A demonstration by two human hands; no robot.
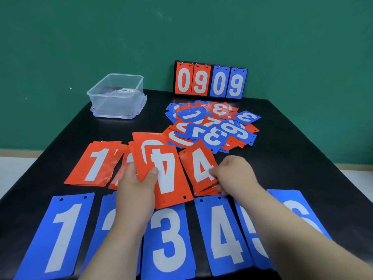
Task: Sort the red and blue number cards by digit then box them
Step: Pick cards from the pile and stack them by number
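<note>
Red 4 card (170,178), upside down, is pinched in our left grip (137,184) over the middle of the surface (282,158), likely bound for the red 4 pile (199,164), whose near edge our right grip (234,174) pinches, seemingly squaring it.

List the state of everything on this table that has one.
Clear box: open, no lid on.
Scoreboard: standing, showing 09 09.
Mixed pile: loose, unsorted.
Left grip: holds red cards, upside-down 4 in front.
Right grip: pinches red 4 stack.
Red 1 stack: face up.
Blue 1 stack: face up.
</note>
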